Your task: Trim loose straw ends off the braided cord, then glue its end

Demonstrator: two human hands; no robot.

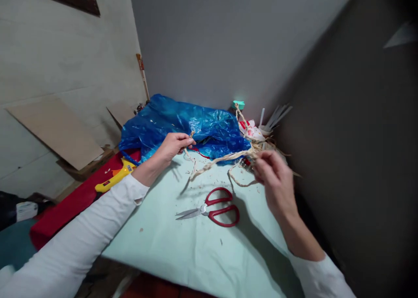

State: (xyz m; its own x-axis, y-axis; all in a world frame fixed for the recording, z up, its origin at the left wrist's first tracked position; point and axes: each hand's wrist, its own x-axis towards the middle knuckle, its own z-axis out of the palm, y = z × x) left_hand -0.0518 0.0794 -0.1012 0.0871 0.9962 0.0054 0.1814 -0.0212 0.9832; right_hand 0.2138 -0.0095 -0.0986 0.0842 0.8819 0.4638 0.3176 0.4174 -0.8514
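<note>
Between my hands stretches a pale braided straw cord, sagging above the table. My left hand pinches one end of it in front of a crinkled blue plastic bag. At the right, my right hand is closed on the cord near a frayed bunch of straw; its fingertips are slightly blurred. A loop of cord hangs or lies just left of my right hand. Below the cord, red-handled scissors lie on the table with their blades slightly apart, pointing left.
The table has a pale green cover with small straw scraps. A yellow glue gun lies on red cloth at the left. White sticks and a teal block stand at the back right, near the grey wall.
</note>
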